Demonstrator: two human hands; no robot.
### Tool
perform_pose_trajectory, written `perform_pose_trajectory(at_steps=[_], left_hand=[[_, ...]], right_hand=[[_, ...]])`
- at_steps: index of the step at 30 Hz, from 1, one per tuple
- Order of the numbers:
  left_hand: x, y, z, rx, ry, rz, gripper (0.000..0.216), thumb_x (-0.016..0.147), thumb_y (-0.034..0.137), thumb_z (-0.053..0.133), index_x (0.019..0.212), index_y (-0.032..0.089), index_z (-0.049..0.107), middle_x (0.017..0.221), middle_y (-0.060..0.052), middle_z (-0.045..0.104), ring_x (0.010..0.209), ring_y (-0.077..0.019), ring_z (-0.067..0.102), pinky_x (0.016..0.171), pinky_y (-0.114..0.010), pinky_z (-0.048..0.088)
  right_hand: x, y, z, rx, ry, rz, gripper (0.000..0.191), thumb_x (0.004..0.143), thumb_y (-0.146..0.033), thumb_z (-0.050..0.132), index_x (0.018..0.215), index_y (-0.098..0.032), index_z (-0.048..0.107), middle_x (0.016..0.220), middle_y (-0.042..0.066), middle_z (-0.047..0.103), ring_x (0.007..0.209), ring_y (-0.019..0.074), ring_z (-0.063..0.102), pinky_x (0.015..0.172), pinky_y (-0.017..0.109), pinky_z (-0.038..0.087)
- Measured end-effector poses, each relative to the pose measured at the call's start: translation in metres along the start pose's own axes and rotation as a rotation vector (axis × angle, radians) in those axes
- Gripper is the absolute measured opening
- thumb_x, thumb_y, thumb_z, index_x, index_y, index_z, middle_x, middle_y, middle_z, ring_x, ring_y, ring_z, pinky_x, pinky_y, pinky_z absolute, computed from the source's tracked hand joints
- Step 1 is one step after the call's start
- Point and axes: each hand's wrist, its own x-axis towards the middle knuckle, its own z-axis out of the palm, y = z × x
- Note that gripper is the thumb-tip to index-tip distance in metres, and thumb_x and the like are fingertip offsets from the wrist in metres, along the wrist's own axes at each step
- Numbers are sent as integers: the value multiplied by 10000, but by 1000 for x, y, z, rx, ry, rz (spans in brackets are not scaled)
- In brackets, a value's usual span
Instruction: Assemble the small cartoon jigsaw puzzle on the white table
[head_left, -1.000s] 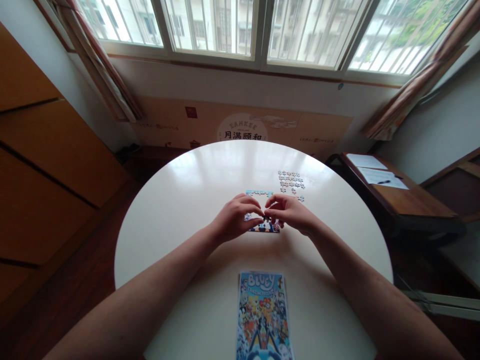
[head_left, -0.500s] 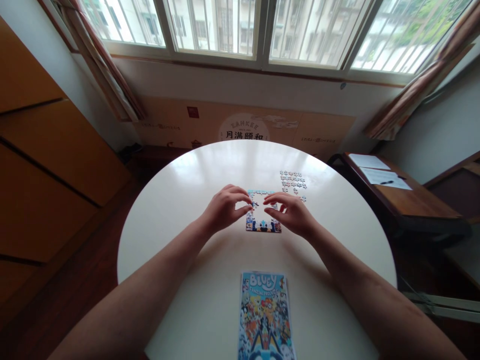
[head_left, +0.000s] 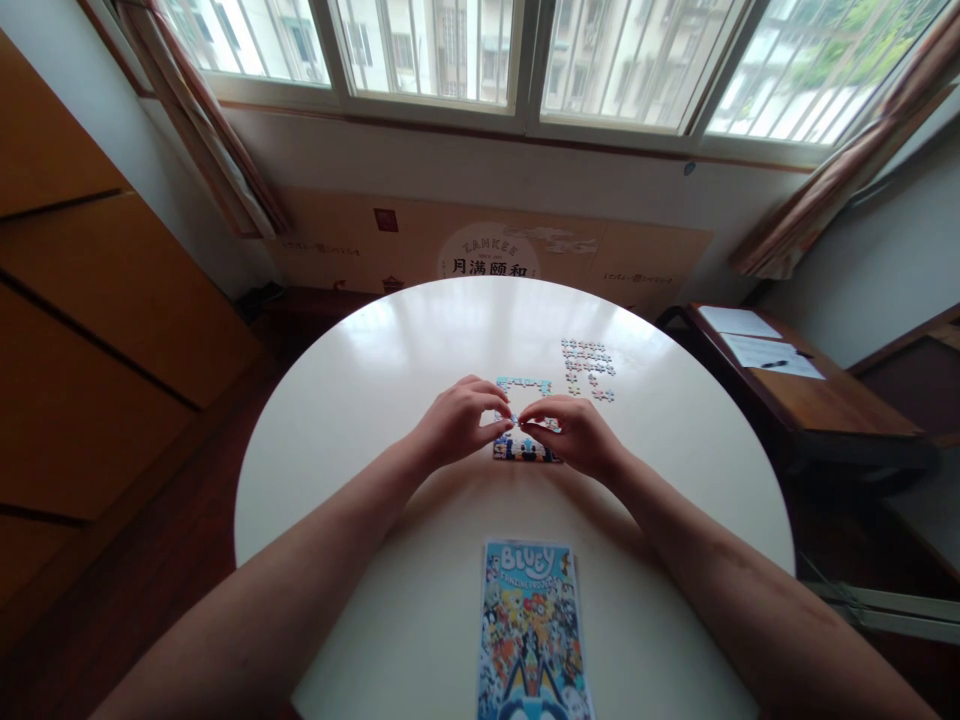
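A partly assembled jigsaw puzzle [head_left: 526,452] lies on the white table, its border joined around a bare middle. Over its centre, my left hand [head_left: 466,420] pinches a small puzzle piece [head_left: 515,421] between thumb and fingers. From the other side my right hand [head_left: 574,432] meets it, thumb and fingertips closed at the same piece. The piece is tiny and its print is hard to make out. Both hands cover parts of the puzzle's left and right sides.
Loose puzzle pieces [head_left: 587,355] lie in rows beyond my right hand. Nearer to me is a colourful Bluey picture sheet [head_left: 531,630] on the round table [head_left: 360,400]. To the right, a wooden side table [head_left: 862,405] bears papers [head_left: 772,356] and a pen.
My right hand has moved left and slightly down, and its fingers have closed at the puzzle piece. My left hand has shifted slightly right and down, so the fingertips now meet.
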Motion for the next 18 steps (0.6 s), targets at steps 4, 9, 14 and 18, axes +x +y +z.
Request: perform_pose_trajectory(at_steps=[4, 9, 14, 18], left_hand=[[0, 0, 0, -4, -4, -10, 36, 841, 276, 757, 845, 240, 762, 1015, -37, 756, 1003, -236, 647, 895, -415, 530], [-1, -2, -1, -30, -7, -5, 42, 822, 281, 786, 828, 242, 769, 1001, -35, 755, 973, -226, 655, 882, -405, 534], [-1, -5, -2, -72, -25, 32, 33, 818, 267, 791, 839, 247, 776, 998, -37, 756, 955, -217, 667, 864, -395, 541], [-1, -6, -3, -102, -33, 46, 26, 851, 253, 755, 851, 241, 778, 986, -45, 761, 941, -211, 675, 849, -383, 549]], right_hand=[[0, 0, 0, -9, 15, -23, 95, 889, -269, 686, 934, -278, 769, 932, 19, 786, 859, 201, 721, 801, 363, 552], [0, 0, 0, -15, 5, -19, 100, 886, -274, 679, 936, -274, 765, 933, 20, 784, 850, 198, 712, 782, 353, 552], [0, -1, -2, -4, -15, -4, 115, 867, -274, 688, 951, -275, 766, 922, 25, 783, 814, 199, 710, 777, 363, 552], [0, -1, -1, 28, -12, 14, 118, 872, -280, 677, 949, -271, 766, 922, 25, 786, 795, 195, 708, 753, 356, 555]])
